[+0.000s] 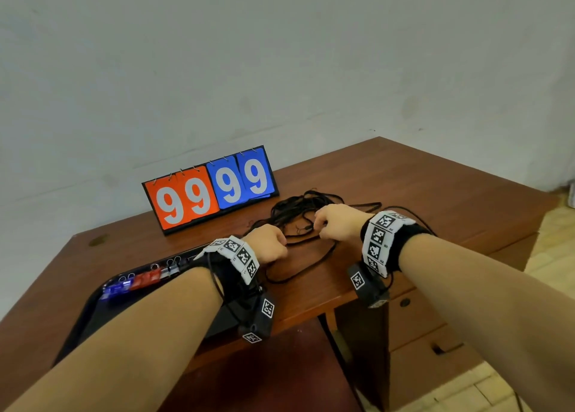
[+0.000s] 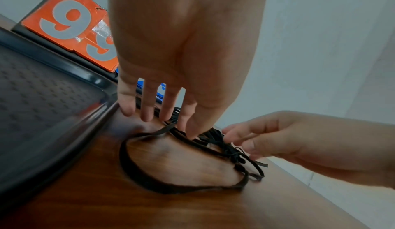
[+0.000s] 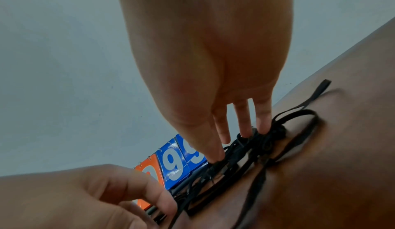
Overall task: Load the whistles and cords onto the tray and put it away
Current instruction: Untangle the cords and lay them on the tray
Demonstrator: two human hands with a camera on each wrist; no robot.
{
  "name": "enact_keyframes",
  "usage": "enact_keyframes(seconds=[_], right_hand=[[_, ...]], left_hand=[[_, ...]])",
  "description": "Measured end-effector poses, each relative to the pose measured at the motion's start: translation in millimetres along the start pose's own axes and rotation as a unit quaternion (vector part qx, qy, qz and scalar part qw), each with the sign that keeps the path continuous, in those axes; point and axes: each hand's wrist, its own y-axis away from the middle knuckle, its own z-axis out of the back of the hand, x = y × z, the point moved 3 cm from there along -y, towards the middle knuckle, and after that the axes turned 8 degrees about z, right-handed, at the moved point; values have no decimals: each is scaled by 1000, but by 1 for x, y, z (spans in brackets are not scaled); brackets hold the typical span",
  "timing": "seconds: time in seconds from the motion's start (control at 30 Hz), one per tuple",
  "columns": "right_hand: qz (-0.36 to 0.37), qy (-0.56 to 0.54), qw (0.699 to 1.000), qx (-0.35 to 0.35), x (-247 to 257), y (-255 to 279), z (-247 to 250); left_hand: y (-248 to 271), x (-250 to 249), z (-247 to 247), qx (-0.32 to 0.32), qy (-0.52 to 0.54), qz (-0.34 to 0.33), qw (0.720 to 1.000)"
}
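Both hands work the black cords (image 1: 298, 215), a tangled pile on the wooden desk (image 1: 435, 194) in front of the flip scoreboard (image 1: 211, 190). The left hand (image 1: 267, 246) has its fingers pointing down, thumb and forefinger closed on one strand at the near edge of the pile; its other fingers (image 2: 147, 111) are straight and spread, tips just above the desk. The right hand (image 1: 334, 222) does likewise at the right of the tangle, thumb and forefinger pinching a strand, the remaining fingers (image 3: 264, 119) reaching down into the knotted part. Probably each hand pins one strand so the bundle can be pulled apart or gathered into one lift, a guess from the opposed pinches. One loose loop (image 2: 171, 173) lies flat on the desk toward the person, below the left hand, with the rest bunched between the two hands. The black tray (image 1: 93, 306) sits at the left, just beside the left hand, with the whistles (image 1: 137, 282), blue, red and what looks like silver, already lined up along its far rim. So the whistles look loaded; the cords are still off the tray and right next to its edge.
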Motion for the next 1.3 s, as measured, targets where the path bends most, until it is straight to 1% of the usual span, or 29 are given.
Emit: enact_keyframes(seconds=[0.1, 0.23, 0.3, 0.4, 0.5, 0.6, 0.67, 0.73, 0.83, 0.93, 1.0, 1.07, 1.2, 1.3], right_hand=[[-2, 25, 999, 36, 3, -22, -1], [-24, 38, 995, 93, 1, -42, -6], [-34, 28, 994, 101, 0, -43, -7], [-31, 6, 996, 83, -2, -40, -7], [-19, -17, 999, 20, 0, -31, -1], [-1, -113, 992, -52, 10, -18, 11], [-8, -184, 979, -85, 15, -11, 17], [1, -246, 963, -105, 24, -3, 20], [20, -323, 940, -110, 40, 9, 27], [39, -359, 927, -101, 55, 22, 33], [47, -381, 918, -97, 63, 29, 35], [57, -396, 910, -111, 71, 36, 39], [83, -420, 896, -121, 85, 46, 45], [81, -417, 896, -128, 93, 52, 47]], left_hand=[[-8, 1, 0, 1, 0, 2, 1000], [-15, 4, 1, 3, 12, -7, 1000], [-17, 7, 1, 1, 21, -10, 1000], [-19, 10, 3, -4, 27, -14, 1000], [-16, 10, 8, -14, 48, -23, 999], [-8, 5, 16, -35, 82, -36, 995], [-1, 1, 20, -52, 123, -37, 990], [6, -3, 25, -60, 173, -39, 982], [23, -12, 34, -63, 221, -61, 971], [40, -20, 45, -81, 248, -90, 961], [48, -21, 52, -118, 242, -101, 958], [56, -21, 59, -156, 235, -103, 954], [74, -20, 68, -229, 241, -116, 936], [87, -20, 72, -254, 243, -117, 929]])
